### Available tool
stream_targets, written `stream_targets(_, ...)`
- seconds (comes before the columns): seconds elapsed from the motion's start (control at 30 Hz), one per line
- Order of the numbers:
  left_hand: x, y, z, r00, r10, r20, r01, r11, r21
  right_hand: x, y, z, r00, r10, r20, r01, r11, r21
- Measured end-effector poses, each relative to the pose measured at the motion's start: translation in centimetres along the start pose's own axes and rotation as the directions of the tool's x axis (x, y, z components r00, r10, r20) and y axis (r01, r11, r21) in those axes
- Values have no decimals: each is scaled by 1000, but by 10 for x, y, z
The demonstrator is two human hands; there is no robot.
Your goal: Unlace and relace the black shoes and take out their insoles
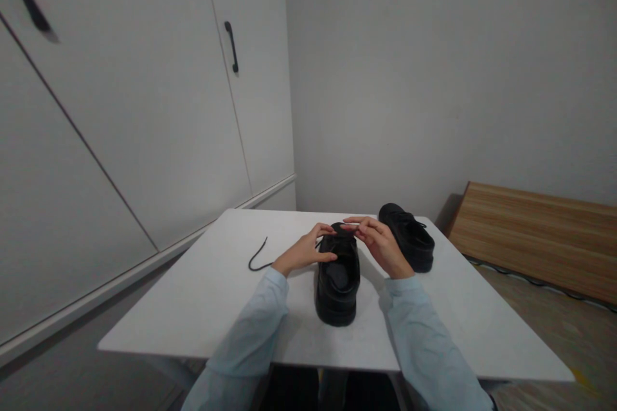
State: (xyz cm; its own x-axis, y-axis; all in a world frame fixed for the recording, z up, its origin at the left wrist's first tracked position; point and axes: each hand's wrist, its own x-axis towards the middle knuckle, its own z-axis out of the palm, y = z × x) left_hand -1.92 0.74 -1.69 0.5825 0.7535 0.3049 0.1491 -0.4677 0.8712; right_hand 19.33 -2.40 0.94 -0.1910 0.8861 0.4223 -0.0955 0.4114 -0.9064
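Observation:
A black shoe stands in the middle of the white table, heel towards me. My left hand grips its left side near the tongue. My right hand pinches the tongue's top edge from the right. A second black shoe, with its lace in, sits just right of my right hand. A loose black lace lies on the table to the left of my left hand.
White wardrobe doors with a black handle stand to the left. A plain wall is behind the table. A low wooden board lies on the floor to the right.

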Motion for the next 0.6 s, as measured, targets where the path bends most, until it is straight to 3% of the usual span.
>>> stream_targets(0.1, -1, 2, -2, 999, 4, 38, -6, 999, 48, 0, -1, -3, 997, 80, -12, -79, 993, 84)
stream_targets(0.2, -1, 7, -4, 998, -12, 56, 5, 993, 122, 0, -2, -5, 985, 155, 71, -164, 975, 151)
stream_targets(0.6, -1, 4, -7, 999, 6, 40, -14, 979, 205, -5, -7, -14, 947, 219, 233, -261, 951, 168)
